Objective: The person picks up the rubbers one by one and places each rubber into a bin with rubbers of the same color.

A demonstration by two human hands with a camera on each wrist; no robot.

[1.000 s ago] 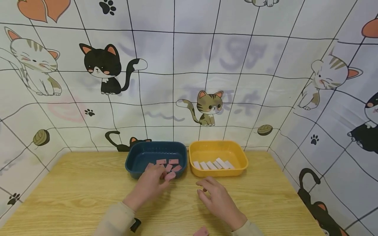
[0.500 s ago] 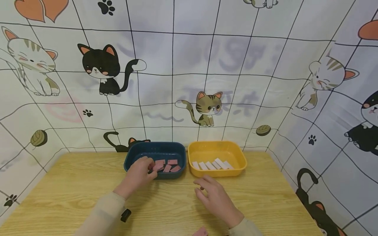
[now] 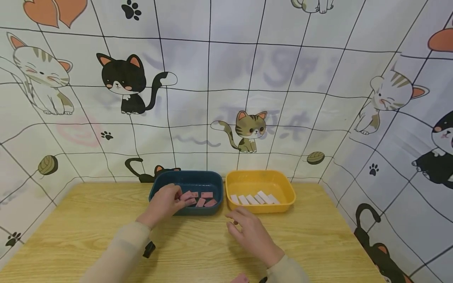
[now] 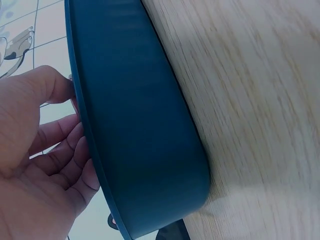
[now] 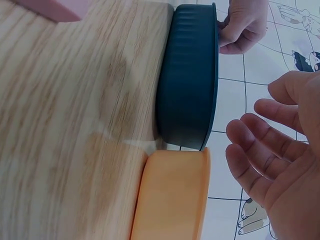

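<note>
My left hand [image 3: 163, 204] reaches over the left front of the blue tray [image 3: 209, 177]. Its thumb and fingertips pinch a small pink block [image 3: 185, 195]; in the left wrist view the tray wall hides most of that block. Several other pink blocks [image 3: 207, 194] lie flat on the tray floor. My right hand [image 3: 253, 236] hovers in front of the yellow tray [image 3: 262, 209], fingers loosely bent and holding nothing. Inside the yellow tray, several white blocks [image 3: 252, 199] lie in a slanting row.
Both trays stand side by side on a wooden table [image 3: 198, 251], against a cat-patterned cloth backdrop [image 3: 209, 98]. Another pink block [image 3: 240, 278] lies at the front edge of the head view. A black piece [image 3: 149, 249] shows beside the left sleeve.
My left hand has brought a pink block leftward and back, from above the front rim to inside the blue tray's left part. My right hand has shifted slightly left.
</note>
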